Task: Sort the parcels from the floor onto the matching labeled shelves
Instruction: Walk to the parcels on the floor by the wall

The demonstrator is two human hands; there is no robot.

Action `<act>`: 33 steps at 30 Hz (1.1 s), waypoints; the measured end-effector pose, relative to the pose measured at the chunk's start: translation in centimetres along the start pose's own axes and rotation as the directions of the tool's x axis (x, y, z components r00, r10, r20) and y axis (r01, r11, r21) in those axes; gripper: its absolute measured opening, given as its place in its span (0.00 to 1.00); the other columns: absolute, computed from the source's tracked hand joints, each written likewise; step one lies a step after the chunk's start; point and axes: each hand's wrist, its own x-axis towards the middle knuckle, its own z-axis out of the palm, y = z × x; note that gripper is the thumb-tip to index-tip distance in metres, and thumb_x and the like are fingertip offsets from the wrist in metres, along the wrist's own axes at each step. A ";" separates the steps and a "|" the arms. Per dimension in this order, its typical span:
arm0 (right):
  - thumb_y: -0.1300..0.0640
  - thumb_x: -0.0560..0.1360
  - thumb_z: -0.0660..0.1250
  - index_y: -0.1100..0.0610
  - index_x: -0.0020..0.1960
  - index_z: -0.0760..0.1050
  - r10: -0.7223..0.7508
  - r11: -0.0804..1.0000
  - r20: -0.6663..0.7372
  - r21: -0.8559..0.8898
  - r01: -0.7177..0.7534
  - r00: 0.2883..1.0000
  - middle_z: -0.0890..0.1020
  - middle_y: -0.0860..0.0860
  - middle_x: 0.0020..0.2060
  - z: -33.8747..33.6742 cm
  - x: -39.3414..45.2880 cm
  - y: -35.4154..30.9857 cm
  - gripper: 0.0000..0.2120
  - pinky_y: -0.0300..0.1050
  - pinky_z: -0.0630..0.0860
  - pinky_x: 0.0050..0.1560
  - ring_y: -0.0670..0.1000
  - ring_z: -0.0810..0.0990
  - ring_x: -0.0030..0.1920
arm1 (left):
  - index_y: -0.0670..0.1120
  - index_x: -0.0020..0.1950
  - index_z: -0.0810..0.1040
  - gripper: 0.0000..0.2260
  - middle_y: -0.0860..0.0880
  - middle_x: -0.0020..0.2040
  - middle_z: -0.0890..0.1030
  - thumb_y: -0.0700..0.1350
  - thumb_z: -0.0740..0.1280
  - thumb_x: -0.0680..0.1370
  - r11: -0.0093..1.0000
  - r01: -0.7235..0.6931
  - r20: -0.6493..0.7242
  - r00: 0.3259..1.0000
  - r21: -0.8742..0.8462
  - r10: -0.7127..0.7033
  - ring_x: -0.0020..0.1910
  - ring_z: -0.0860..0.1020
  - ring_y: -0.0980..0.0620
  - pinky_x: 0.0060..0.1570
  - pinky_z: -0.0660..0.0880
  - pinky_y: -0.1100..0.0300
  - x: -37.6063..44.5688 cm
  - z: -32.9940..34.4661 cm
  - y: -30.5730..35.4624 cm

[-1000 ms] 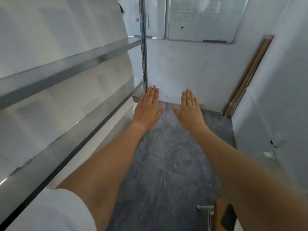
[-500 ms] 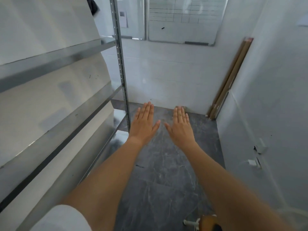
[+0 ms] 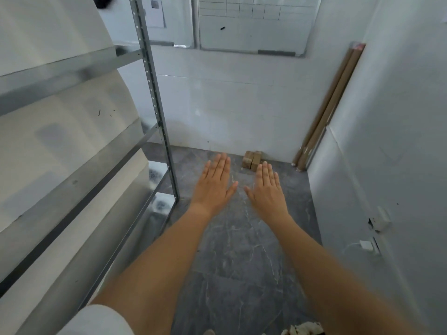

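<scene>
Reaching forward with flat, empty left hand (image 3: 214,183) and right hand (image 3: 267,188), fingers straight; small parcels (image 3: 251,160) partly hidden behind fingertips

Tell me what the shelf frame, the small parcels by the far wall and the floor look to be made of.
Shelf frame: likely galvanized steel, dull silver sheen, punched holes up the post. Parcels: seemingly brown cardboard, matte, with paler strips that may be tape. Floor: grey stone-look tile or vinyl, white veining, faint seams; which one is unclear.
</scene>
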 end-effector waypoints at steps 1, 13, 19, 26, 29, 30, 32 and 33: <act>0.43 0.87 0.51 0.69 0.82 0.42 0.003 1.000 0.001 -0.011 -0.003 1.000 0.46 0.64 0.83 0.5 1.1 0.1 0.38 0.50 0.36 0.81 0.60 0.43 0.84 | 0.40 0.81 0.41 0.34 0.43 0.82 0.42 0.59 0.38 0.79 1.000 -0.005 0.001 1.000 -0.004 0.005 0.81 0.40 0.48 0.76 0.34 0.54 0.9 0.6 -0.5; 0.43 0.87 0.50 0.67 0.83 0.41 0.081 0.997 0.044 -0.006 -0.081 0.996 0.45 0.63 0.84 4.5 11.8 1.7 0.37 0.47 0.33 0.78 0.59 0.42 0.84 | 0.40 0.81 0.44 0.40 0.42 0.82 0.45 0.62 0.31 0.74 0.999 0.017 0.064 0.998 -0.050 -0.014 0.81 0.43 0.47 0.76 0.35 0.54 11.4 5.8 -6.8; 0.43 0.87 0.49 0.67 0.83 0.40 0.113 0.993 0.060 0.016 -0.115 0.992 0.44 0.63 0.83 6.4 16.1 4.5 0.38 0.48 0.33 0.78 0.59 0.41 0.84 | 0.40 0.80 0.40 0.40 0.42 0.82 0.42 0.62 0.30 0.74 0.999 0.007 0.111 0.994 -0.040 -0.002 0.81 0.40 0.47 0.78 0.36 0.53 15.7 8.8 -6.7; 0.42 0.86 0.50 0.66 0.83 0.40 0.121 0.992 0.093 0.024 -0.123 0.988 0.43 0.62 0.84 8.1 22.3 10.9 0.38 0.48 0.34 0.79 0.58 0.41 0.84 | 0.40 0.80 0.40 0.38 0.43 0.82 0.42 0.62 0.32 0.76 0.998 -0.002 0.125 0.992 -0.062 0.010 0.81 0.40 0.48 0.77 0.37 0.54 24.3 12.1 -3.4; 0.42 0.86 0.51 0.66 0.83 0.40 0.130 0.991 0.080 0.033 -0.133 0.988 0.44 0.62 0.84 8.5 25.8 14.0 0.38 0.47 0.33 0.78 0.58 0.42 0.84 | 0.40 0.80 0.40 0.41 0.43 0.82 0.42 0.63 0.30 0.73 0.998 -0.005 0.119 0.993 -0.063 0.012 0.81 0.40 0.48 0.76 0.35 0.54 28.6 13.4 -1.6; 0.42 0.86 0.51 0.66 0.83 0.40 0.127 0.991 0.087 0.036 -0.131 0.988 0.44 0.62 0.84 8.6 26.8 14.8 0.38 0.47 0.32 0.78 0.58 0.41 0.84 | 0.40 0.80 0.40 0.41 0.43 0.82 0.42 0.63 0.29 0.73 0.998 -0.005 0.125 0.992 -0.059 0.013 0.81 0.40 0.48 0.76 0.34 0.55 29.9 13.7 -1.0; 0.42 0.86 0.50 0.66 0.83 0.40 0.116 0.992 0.105 0.036 -0.120 0.988 0.43 0.62 0.84 8.9 28.5 16.3 0.38 0.47 0.31 0.77 0.58 0.41 0.84 | 0.40 0.80 0.40 0.41 0.43 0.82 0.41 0.63 0.29 0.73 0.998 0.004 0.137 0.991 -0.059 0.004 0.81 0.39 0.48 0.76 0.33 0.55 32.1 14.6 0.1; 0.42 0.86 0.50 0.66 0.83 0.40 0.111 0.993 0.111 0.038 -0.115 0.988 0.43 0.62 0.84 9.1 29.3 16.9 0.38 0.47 0.31 0.77 0.58 0.40 0.84 | 0.40 0.80 0.40 0.41 0.43 0.82 0.41 0.63 0.29 0.74 0.998 0.007 0.141 0.990 -0.063 0.002 0.81 0.39 0.48 0.76 0.34 0.54 33.1 15.1 0.5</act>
